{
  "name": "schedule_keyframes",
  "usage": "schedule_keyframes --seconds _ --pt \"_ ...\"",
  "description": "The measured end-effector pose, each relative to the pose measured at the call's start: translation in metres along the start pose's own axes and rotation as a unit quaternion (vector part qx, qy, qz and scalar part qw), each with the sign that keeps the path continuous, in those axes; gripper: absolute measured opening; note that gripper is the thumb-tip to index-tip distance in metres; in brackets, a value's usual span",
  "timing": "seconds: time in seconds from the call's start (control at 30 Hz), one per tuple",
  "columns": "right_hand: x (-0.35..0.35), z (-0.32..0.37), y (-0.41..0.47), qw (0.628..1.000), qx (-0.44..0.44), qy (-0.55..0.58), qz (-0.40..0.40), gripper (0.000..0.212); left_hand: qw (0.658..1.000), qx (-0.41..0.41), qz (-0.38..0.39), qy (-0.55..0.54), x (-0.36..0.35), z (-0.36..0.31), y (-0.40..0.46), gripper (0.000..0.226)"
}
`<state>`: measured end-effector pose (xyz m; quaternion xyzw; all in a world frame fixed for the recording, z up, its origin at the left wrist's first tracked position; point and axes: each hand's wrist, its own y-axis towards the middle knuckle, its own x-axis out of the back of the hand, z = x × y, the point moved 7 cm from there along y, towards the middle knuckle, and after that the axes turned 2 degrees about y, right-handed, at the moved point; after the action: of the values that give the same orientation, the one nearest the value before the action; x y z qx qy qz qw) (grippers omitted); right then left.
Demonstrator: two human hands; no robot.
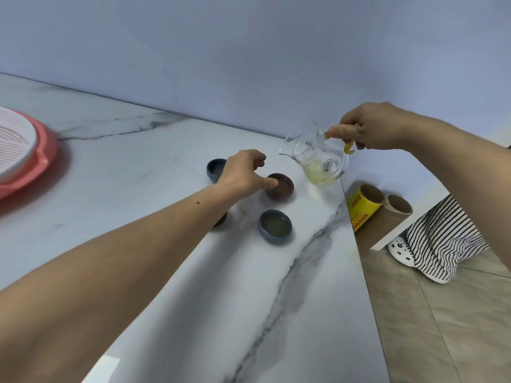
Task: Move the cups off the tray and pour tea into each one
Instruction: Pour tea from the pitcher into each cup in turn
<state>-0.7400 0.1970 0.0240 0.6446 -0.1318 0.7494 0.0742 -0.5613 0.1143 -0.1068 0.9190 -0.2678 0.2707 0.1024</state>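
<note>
Several small cups stand on the white marble counter (138, 172). A blue cup (275, 225) near me holds pale tea. A dark red cup (282, 187) sits behind it, and my left hand (244, 172) touches its left rim with the thumb. Another blue cup (215, 168) is partly behind that hand. A dark cup (221, 219) is mostly hidden under my left forearm. My right hand (370, 128) grips the yellow handle of a glass pitcher (318, 158), tilted left above the counter, with a little yellowish tea inside.
A pink tray (33, 167) with a white slotted insert lies at the far left. The counter's right edge drops to a tiled floor. Cardboard tubes (367, 205), one with a yellow label, and a striped cloth (442, 239) lie below the edge.
</note>
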Motion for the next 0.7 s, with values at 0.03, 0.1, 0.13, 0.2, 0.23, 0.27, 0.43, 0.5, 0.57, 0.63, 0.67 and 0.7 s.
schedule_keyframes --seconds 0.03,0.1,0.13,0.2,0.23,0.27,0.43,0.5,0.57,0.63,0.67,0.7 --pt "0.004 0.004 0.002 1.0 0.0 0.008 -0.009 0.048 1.0 -0.006 -0.012 -0.003 0.011 -0.002 0.0 0.066" --pt "0.008 0.016 0.009 1.0 0.008 0.016 -0.022 0.048 0.999 -0.012 -0.04 -0.006 0.036 -0.002 0.0 0.061" --pt "0.009 0.023 0.013 0.999 0.013 0.019 -0.028 0.048 0.998 -0.01 -0.054 -0.005 0.048 0.001 0.001 0.059" --pt "0.011 0.036 0.022 0.999 0.021 0.022 -0.038 0.048 0.997 0.0 -0.078 0.001 0.068 0.012 0.002 0.06" --pt "0.01 0.043 0.027 0.999 0.024 0.023 -0.039 0.048 0.996 0.009 -0.087 0.006 0.077 0.02 0.003 0.062" --pt "0.009 0.049 0.032 0.999 0.028 0.023 -0.039 0.047 0.996 0.019 -0.091 0.013 0.084 0.03 0.004 0.066" --pt "-0.003 0.077 0.055 0.998 0.049 0.012 -0.032 0.044 0.996 0.062 -0.066 0.023 0.091 0.073 0.007 0.084" --pt "-0.009 0.088 0.062 0.998 0.063 0.0 -0.027 0.044 0.996 0.065 -0.054 0.015 0.086 0.083 0.008 0.085" --pt "-0.016 0.096 0.067 0.997 0.073 -0.013 -0.018 0.045 0.997 0.063 -0.044 0.002 0.08 0.089 0.009 0.087" --pt "-0.022 0.102 0.072 0.996 0.079 -0.029 -0.011 0.046 0.998 0.058 -0.031 0.002 0.072 0.093 0.01 0.088" --pt "-0.025 0.104 0.074 0.996 0.084 -0.039 -0.008 0.046 0.998 0.055 -0.026 0.008 0.069 0.094 0.01 0.088" --pt "-0.027 0.105 0.075 0.995 0.088 -0.047 -0.006 0.046 0.998 0.051 -0.023 0.017 0.066 0.094 0.01 0.087"
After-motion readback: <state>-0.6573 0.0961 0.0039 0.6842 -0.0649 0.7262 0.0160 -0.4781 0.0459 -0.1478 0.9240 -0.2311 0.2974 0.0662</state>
